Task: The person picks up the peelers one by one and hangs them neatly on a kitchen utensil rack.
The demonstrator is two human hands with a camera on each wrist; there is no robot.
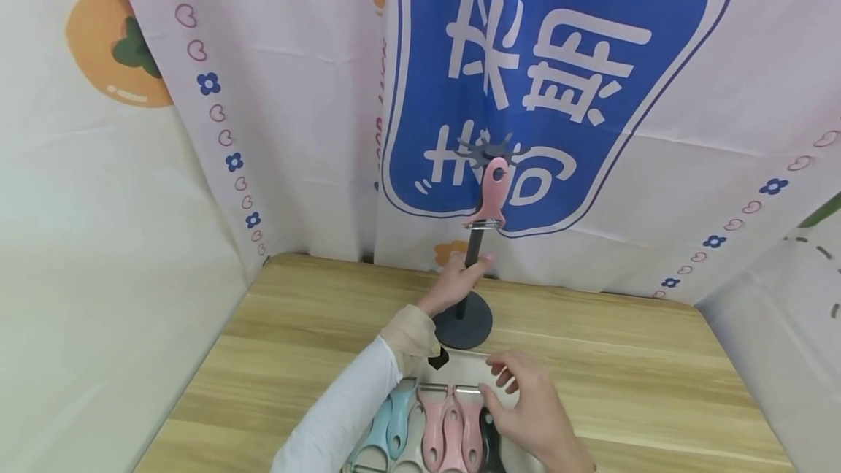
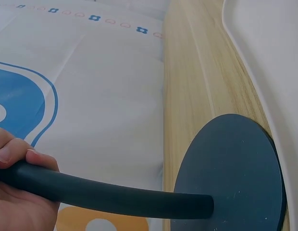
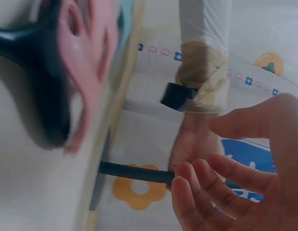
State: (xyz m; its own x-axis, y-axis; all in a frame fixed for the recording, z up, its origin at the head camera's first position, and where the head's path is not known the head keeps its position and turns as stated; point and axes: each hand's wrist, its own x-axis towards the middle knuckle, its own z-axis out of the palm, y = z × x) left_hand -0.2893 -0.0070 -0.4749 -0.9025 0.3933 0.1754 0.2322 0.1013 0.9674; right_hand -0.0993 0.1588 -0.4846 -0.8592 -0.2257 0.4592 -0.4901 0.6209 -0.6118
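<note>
Pink hanging peeler (image 1: 493, 195): head view, just right of centre, hole end up on the hooked top (image 1: 482, 152) of the black stand (image 1: 477, 323). Load is on 1 side, so the stand could lean that way if knocked. Left hand (image 1: 453, 285) grips the pole below the blade; sliding up would put fingers near the edge. Right hand (image 1: 528, 404), lower frame right of centre, has loosely bent fingers, thumb apart, pinching nothing. It's over the tray (image 1: 468, 365), with 3 pink peelers (image 1: 452, 435), 2 blue peelers (image 1: 398, 418), 1 grey peeler (image 1: 415, 429) and 1 black peeler (image 1: 489, 440) packed close. Grabbing 1 could drag a neighbour. 2 pink ones have blades at the top, near the thumb: nick risk.

Left wrist view: fingers wrap the pole at lower left; round base at right sits against or just beside the tray rim, can't tell which. Twisting the pole could shove the tray or ride the base up on it.

Right wrist view: clear gap between thumb and fingers. Peelers at upper left are blurred. Black block (image 3: 178, 96) on the left cuff, centre, could snag the tray edge if that arm drops.
</note>
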